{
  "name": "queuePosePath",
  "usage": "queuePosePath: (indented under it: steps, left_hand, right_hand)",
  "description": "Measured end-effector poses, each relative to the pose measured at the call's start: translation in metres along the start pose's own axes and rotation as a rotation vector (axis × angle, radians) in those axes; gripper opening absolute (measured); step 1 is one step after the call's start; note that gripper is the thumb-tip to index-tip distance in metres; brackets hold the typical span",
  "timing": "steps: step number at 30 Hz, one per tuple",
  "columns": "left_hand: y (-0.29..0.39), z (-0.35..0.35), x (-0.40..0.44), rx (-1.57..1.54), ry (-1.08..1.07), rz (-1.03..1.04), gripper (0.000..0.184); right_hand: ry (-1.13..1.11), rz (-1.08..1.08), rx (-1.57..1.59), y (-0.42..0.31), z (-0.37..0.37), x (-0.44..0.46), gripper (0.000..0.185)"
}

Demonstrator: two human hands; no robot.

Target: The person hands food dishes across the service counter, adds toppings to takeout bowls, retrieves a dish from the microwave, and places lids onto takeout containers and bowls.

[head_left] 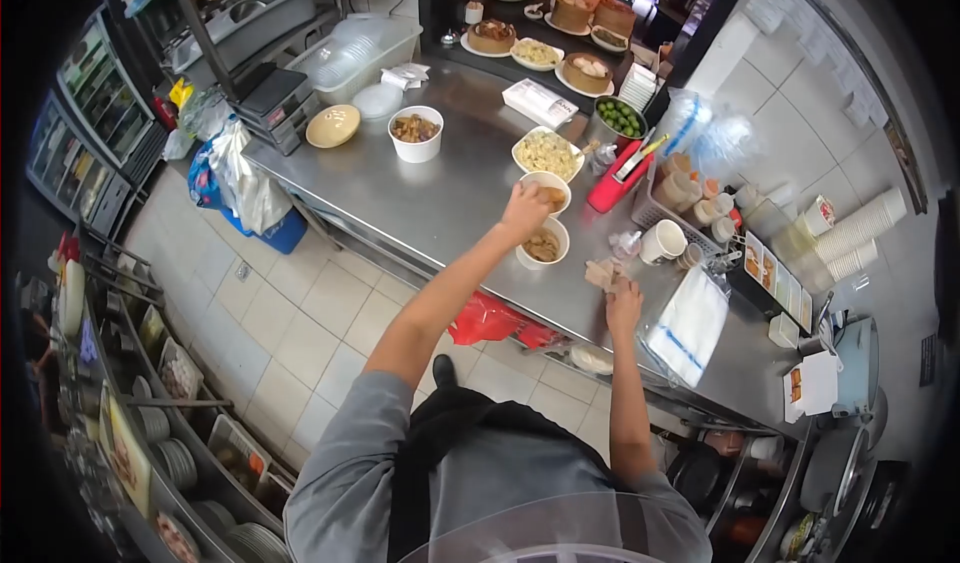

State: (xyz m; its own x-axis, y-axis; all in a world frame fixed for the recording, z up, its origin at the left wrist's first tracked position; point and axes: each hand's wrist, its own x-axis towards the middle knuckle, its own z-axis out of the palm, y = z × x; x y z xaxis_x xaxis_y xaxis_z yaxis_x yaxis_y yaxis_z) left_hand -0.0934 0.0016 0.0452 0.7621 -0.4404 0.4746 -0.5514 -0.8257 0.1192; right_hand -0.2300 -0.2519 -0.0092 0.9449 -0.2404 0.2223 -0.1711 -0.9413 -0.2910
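Note:
My left hand [526,213] is closed at the near-left rim of a white bowl [562,182] with brown food in it. Right below it, nearer the counter edge, stands a second white bowl [541,247] of brown, saucy food. Beyond the gripped bowl sits a dish of pale yellow food [545,153], which looks like fried rice or noodles. Over to the right, my right hand [623,305] has its fingers closed on light brown paper pieces [602,273] lying on the counter. Its fingertips are partly hidden from above.
A white tub of food [416,134] and a yellowish bowl [332,126] stand left on the steel counter [440,203]. Rightward are a white cup [662,243], a red holder [618,181], a sauce basket [690,203] and plastic bags [690,325]. A co-worker's hand [590,1] shows beyond the pass.

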Motion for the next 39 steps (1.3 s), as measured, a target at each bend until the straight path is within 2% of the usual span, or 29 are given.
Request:
queuePosePath:
  steps: [2,3,4,6,8,10,11,12,14,15,16,18,19,20,21,22,23,24,26,28,30,32,34,36,37,38,39]
  left_hand:
    - [-0.025,-0.027,0.004,-0.397,0.008,-0.246,0.037]
    - [-0.062,0.003,0.002,-0.507,0.181,-0.300,0.054]
    - [-0.093,0.013,-0.001,-0.674,0.308,-0.590,0.056]
    - [-0.167,0.044,-0.012,-0.926,0.577,-1.102,0.056]
    - [-0.189,-0.007,-0.003,-1.035,0.724,-1.475,0.049]
    - [-0.223,-0.003,-0.004,-1.163,0.650,-1.549,0.045]
    - [-0.238,0.001,-0.007,-1.228,0.604,-1.582,0.043]
    - [-0.249,0.005,-0.012,-1.333,0.596,-1.483,0.041]
    - [-0.263,0.015,-0.023,-1.545,0.549,-1.264,0.037]
    - [-0.270,0.016,-0.028,-1.535,0.544,-1.184,0.034]
    - [-0.280,0.021,-0.040,-1.531,0.522,-1.110,0.031]
    - [-0.293,0.015,-0.064,-1.506,0.369,-0.790,0.025]
    - [-0.289,0.007,-0.067,-1.550,0.449,-1.041,0.026]
    - [-0.282,-0.008,-0.076,-1.513,0.433,-1.110,0.031]
    - [-0.276,-0.025,-0.091,-1.535,0.379,-1.030,0.034]
    - [-0.266,-0.045,-0.101,-1.475,0.315,-1.091,0.033]
    - [-0.249,-0.067,-0.111,-1.467,0.302,-1.022,0.030]
    - [-0.241,-0.079,-0.126,-1.419,0.285,-1.040,0.027]
    - [-0.202,-0.121,-0.140,-1.301,0.151,-0.990,0.020]
    - [-0.166,-0.145,-0.144,-1.267,0.013,-0.978,0.017]
    - [-0.119,-0.157,-0.148,-1.339,-0.102,-0.987,0.016]
    - [-0.071,-0.152,-0.142,-1.424,-0.293,-0.917,0.015]
    - [-0.015,-0.137,-0.126,-1.563,-0.373,-0.858,0.014]
    - [0.027,-0.104,-0.117,-1.585,-0.512,-0.755,0.012]
    - [0.043,-0.085,-0.113,-1.500,-0.556,-0.649,0.010]
    - [0.058,-0.067,-0.109,-1.413,-0.596,-0.549,0.009]
    - [0.071,-0.049,-0.104,-1.464,-0.604,-0.509,0.008]
  right_hand:
    - [-0.102,-0.208,0.119,-0.051,0.011,-0.037,0.030]
    - [-0.105,-0.280,0.177,-0.082,0.013,-0.049,0.030]
    - [-0.110,-0.350,0.238,-0.115,0.017,-0.058,0.029]
    - [-0.306,-0.503,0.479,-0.176,0.032,-0.059,0.032]
    - [-0.222,-0.537,0.683,-0.235,0.055,-0.041,0.032]
    - [-0.220,-0.445,0.688,-0.287,0.058,-0.010,0.033]
    - [-0.193,-0.471,0.545,-0.304,0.083,-0.005,0.032]
    - [-0.162,-0.488,0.400,-0.314,0.106,-0.002,0.031]
    - [-0.389,-0.679,0.523,-0.320,0.105,-0.015,0.028]
    - [-0.497,-0.765,0.581,-0.318,0.100,-0.018,0.026]
    - [-0.722,-0.721,0.648,-0.310,0.087,-0.018,0.025]
    - [-1.137,-0.563,0.814,-0.277,0.047,-0.028,0.025]
    - [-1.149,-0.565,0.886,-0.249,0.031,-0.029,0.027]
    - [-1.163,-0.575,0.961,-0.219,0.012,-0.031,0.029]
    - [-1.138,-0.524,1.021,-0.190,-0.010,-0.030,0.030]
    - [-1.118,-0.487,1.078,-0.160,-0.033,-0.027,0.031]
    - [-1.117,-0.286,1.065,-0.130,-0.059,-0.026,0.031]
    - [-1.119,-0.092,1.047,-0.104,-0.082,-0.024,0.032]
    - [-0.944,0.168,1.003,-0.063,-0.115,-0.012,0.031]
    - [-0.737,0.393,1.018,-0.034,-0.111,0.002,0.022]
    - [-0.360,-0.038,0.520,0.009,-0.070,0.014,0.017]
    - [-0.341,-0.037,0.694,0.028,-0.062,0.034,0.011]
    - [-0.370,-0.013,0.875,0.042,-0.063,0.054,0.007]
    - [-0.445,0.042,1.054,0.048,-0.082,0.073,0.005]
    - [-0.500,0.091,1.155,0.045,-0.098,0.079,0.005]
    - [-0.523,0.059,1.164,0.051,-0.098,0.085,0.007]
    - [-0.549,0.027,1.170,0.056,-0.097,0.092,0.010]
